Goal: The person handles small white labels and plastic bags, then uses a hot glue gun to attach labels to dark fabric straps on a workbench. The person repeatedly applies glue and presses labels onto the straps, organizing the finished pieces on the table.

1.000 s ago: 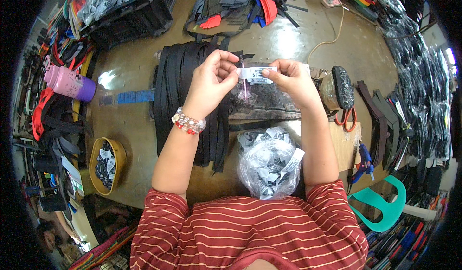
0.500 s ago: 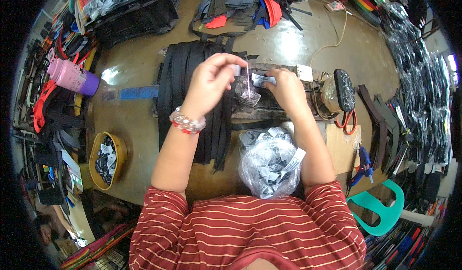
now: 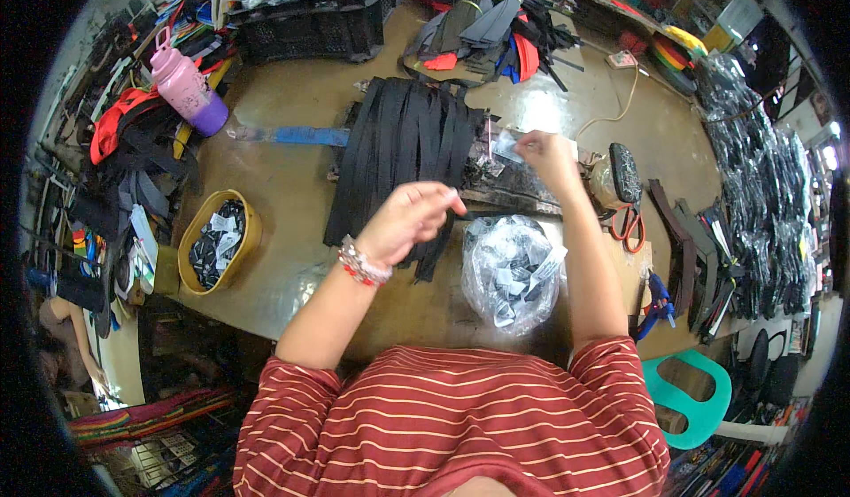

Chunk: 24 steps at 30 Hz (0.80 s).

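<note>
My right hand point(image 3: 551, 156) pinches a small white label point(image 3: 506, 147) over the dark worn fixture point(image 3: 522, 182) on the table. My left hand point(image 3: 412, 222) hovers over the near end of a bundle of black webbing straps point(image 3: 398, 143). Its thumb and fingers are closed together; whatever they may hold is too small to make out. A thin pale upright piece point(image 3: 490, 134) stands at the fixture, just left of the label. Nearer to me, between my forearms, sits a clear plastic bag point(image 3: 509, 298) full of white and dark labels.
A yellow tub point(image 3: 252, 253) of dark and white pieces and a pink-purple bottle point(image 3: 190, 98) stand left. Far back are a black crate point(image 3: 310, 27) and strap bundles point(image 3: 478, 27). Orange-handled scissors point(image 3: 630, 229), a blue glue gun point(image 3: 655, 306) and a teal chair back point(image 3: 695, 391) are right.
My left hand has come away from the thin upright piece, back toward me. My right hand keeps its label near the fixture. The whole view has shifted, showing more of the far side.
</note>
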Available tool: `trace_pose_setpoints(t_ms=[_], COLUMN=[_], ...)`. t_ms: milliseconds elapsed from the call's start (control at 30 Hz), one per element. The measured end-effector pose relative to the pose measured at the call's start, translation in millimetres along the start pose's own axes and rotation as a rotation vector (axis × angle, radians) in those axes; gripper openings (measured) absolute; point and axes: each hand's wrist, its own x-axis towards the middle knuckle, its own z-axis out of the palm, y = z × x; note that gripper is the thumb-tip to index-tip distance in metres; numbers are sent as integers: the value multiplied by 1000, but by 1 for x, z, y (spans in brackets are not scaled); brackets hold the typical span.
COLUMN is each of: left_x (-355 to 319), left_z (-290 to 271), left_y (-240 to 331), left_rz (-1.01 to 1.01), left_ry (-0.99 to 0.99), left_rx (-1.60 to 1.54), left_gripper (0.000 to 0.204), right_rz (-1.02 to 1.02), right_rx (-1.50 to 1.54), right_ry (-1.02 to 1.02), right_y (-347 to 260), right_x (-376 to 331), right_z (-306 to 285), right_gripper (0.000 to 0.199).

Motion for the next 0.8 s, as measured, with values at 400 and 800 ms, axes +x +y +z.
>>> trace_pose_setpoints(t_ms=[400, 800], left_x=[-53, -62], left_z=[7, 4], left_y=[-45, -67], left_rz=[-51, -147], left_ry=[87, 133], left_rx=[-25, 89], left_gripper=[25, 24], right_rz=[-107, -257], right_rx=[-306, -241], right_ry=[69, 39], right_y=[19, 23], right_x=[-2, 7], right_z=[32, 37], right_gripper=[16, 21])
